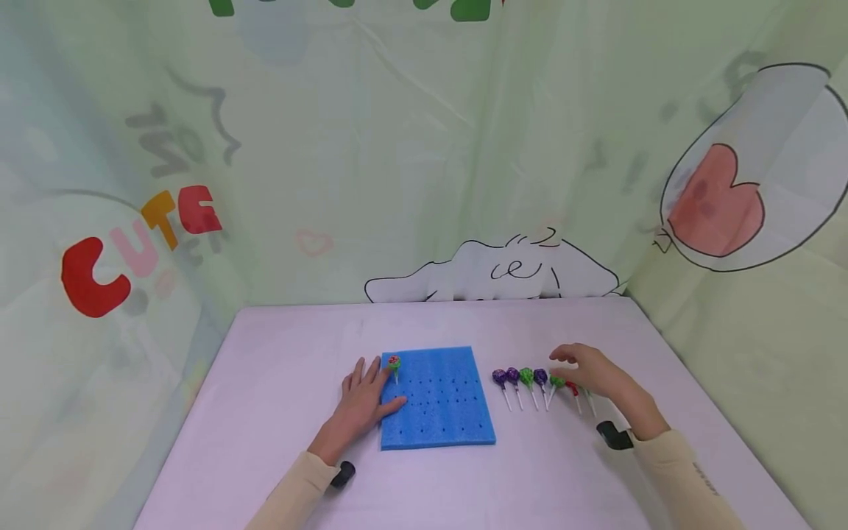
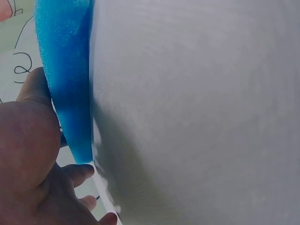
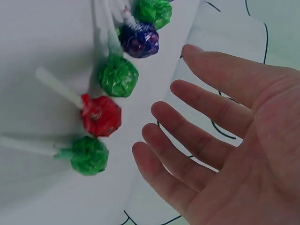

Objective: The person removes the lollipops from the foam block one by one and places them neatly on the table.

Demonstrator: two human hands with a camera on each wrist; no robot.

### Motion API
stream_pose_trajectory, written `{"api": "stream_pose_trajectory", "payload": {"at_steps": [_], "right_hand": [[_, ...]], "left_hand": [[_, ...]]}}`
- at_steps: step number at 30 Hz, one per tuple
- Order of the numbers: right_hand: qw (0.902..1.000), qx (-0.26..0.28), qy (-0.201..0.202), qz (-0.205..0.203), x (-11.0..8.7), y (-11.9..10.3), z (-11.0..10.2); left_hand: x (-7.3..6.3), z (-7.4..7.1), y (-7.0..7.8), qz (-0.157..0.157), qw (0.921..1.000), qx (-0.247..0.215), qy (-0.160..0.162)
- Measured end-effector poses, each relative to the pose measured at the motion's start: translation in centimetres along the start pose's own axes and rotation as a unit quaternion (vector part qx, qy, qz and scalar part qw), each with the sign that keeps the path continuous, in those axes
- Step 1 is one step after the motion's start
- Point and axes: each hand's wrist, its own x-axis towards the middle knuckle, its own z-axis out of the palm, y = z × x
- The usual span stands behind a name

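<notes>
A blue foam board [image 1: 437, 412] dotted with small holes lies on the table. My left hand [image 1: 361, 403] rests at its left edge with fingers spread, the thumb reaching over the surface. One green and red lollipop [image 1: 394, 362] stands upright in the board's far left corner, close by the left index finger. To the right, several wrapped lollipops lie in a row, among them a purple lollipop [image 1: 499, 376], a green lollipop [image 3: 119, 77] and a red lollipop [image 3: 101, 116]. Over the row's right end hovers my right hand [image 1: 592, 370], empty, fingers loosely extended and apart from the candies.
The pale table [image 1: 298, 331] runs back to a printed curtain [image 1: 397, 184] that encloses it on the left, right and far sides. Each wrist carries a dark device, one being the black wrist camera [image 1: 615, 435].
</notes>
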Motion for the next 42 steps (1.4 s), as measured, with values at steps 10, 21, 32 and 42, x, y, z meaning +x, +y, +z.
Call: {"api": "stream_pose_trajectory", "payload": {"at_steps": [10,21,32,42], "right_hand": [[0.9999,-0.003,0.004,-0.017,1.4,-2.0,1.0],[0.9999,-0.002,-0.004,-0.012,2.9,-4.6,2.0],[0.9992,0.006,-0.015,-0.038,4.4,-7.2,3.8],[0.9982,-0.002,-0.02,-0.057,5.4,-9.5,5.0]], "left_hand": [[0.1,0.3,-0.2,-0.001,1.0,0.003,-0.001],[0.3,0.3,-0.3,-0.001,0.9999,0.01,-0.003],[0.0,0.1,0.0,0.001,1.0,0.002,-0.001],[0.2,0.2,-0.2,0.004,0.9999,0.007,0.006]]}}
